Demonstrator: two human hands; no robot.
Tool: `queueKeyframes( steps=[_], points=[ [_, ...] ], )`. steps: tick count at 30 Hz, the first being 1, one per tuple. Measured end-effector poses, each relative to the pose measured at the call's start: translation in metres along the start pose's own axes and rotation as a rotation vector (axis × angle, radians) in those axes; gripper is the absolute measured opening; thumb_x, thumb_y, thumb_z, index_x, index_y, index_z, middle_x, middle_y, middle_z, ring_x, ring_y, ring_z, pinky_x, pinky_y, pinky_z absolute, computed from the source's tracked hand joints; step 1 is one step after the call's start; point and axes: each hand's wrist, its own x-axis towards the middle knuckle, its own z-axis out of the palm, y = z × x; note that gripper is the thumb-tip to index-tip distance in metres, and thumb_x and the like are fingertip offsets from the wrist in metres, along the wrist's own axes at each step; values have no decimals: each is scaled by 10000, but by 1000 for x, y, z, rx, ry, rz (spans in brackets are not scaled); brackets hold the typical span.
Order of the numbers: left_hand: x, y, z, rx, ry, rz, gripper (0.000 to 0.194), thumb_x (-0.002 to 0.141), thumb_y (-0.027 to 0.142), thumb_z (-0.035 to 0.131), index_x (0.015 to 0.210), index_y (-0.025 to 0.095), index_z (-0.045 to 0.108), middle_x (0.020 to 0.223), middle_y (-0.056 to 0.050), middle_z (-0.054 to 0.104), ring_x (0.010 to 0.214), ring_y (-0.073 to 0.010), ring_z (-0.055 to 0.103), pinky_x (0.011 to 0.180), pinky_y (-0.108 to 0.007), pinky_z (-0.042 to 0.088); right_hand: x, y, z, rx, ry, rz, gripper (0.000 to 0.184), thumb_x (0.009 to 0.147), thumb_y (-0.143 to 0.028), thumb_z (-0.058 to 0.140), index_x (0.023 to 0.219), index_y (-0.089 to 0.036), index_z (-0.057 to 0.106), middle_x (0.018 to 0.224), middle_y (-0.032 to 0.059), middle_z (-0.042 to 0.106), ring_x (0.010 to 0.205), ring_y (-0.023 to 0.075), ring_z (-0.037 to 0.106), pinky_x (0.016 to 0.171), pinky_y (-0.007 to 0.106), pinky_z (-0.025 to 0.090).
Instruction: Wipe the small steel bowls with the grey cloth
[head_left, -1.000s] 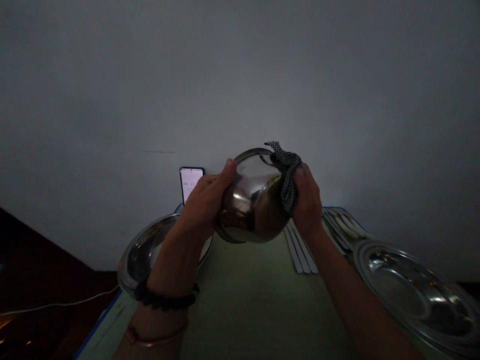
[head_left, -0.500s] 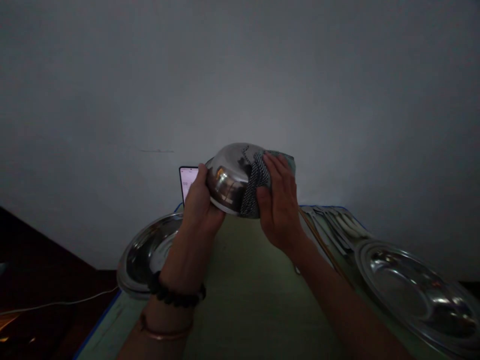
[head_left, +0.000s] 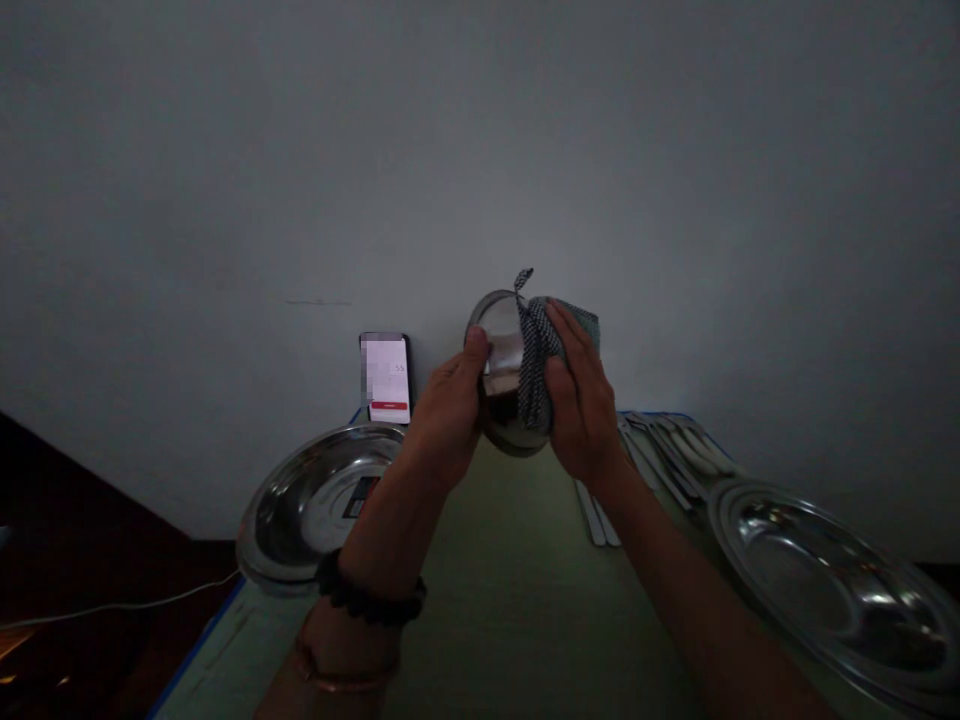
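A shiny metal bowl (head_left: 501, 345) is held up on its side above the table, in front of the wall. My left hand (head_left: 450, 415) grips its left rim, the thumb lying on the metal. Against the bowl's right side, my right hand (head_left: 581, 400) presses a grey-green cloth (head_left: 534, 365) with a black-and-white woven edge. The fingers of that hand are closed over the cloth, and a small loop of it sticks up above the bowl. Part of the bowl is hidden behind the cloth and both hands.
A metal basin (head_left: 281, 530) stands at the left of the green table (head_left: 510, 620), a lit phone (head_left: 388, 375) leaning on the wall (head_left: 480, 150) behind it. Several utensils (head_left: 675, 450) lie at the back right, near wide metal dishes (head_left: 810, 590). A white cable (head_left: 127, 605) runs at far left.
The bowl has turned from bottom-up to more edge-on and shifted slightly right. My left hand has moved right with it, uncovering the phone. My right hand still presses the cloth.
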Motion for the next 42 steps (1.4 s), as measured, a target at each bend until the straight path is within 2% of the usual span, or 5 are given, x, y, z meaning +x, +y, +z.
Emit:
queueKeyframes(
  steps=[6,21,30,36,42],
  points=[
    [2,16,-13,28,144,-94,359,817,497,614,694,161,639,554,0,641,506,-116,607,516,-223,512,8,20,-10,212,-6,222,423,953,-387,375,1333,-244,492,1407,56,525,1336,184,436,1145,454,296],
    [10,20,-15,-220,119,-55,368,919,444,443,1021,153,644,873,-80,723,895,-236,686,784,-354,561,5,36,-5,720,82,983,288,758,-465,596,848,-214,705,851,31,738,870,221,685,767,370,548],
    [19,16,-44,118,125,-72,310,848,454,571,804,159,654,841,-74,685,719,-149,618,603,-236,490,11,28,-23,393,148,465,297,907,-481,466,898,-234,631,769,-14,623,728,138,595,644,279,490],
    [13,24,-56,96,-62,-284,756,719,795,397,999,149,671,868,-204,696,845,-338,658,663,-443,531,16,8,-43,122,-49,85,180,925,-359,486,943,-236,617,797,-8,632,704,130,585,628,274,484],
    [11,32,-52,-90,-51,-162,154,714,256,510,740,155,623,739,-67,673,594,-181,621,544,-313,520,21,11,-54,214,-294,31,237,926,-384,481,1024,-237,639,1006,28,682,914,171,630,809,346,515]
  ],
)
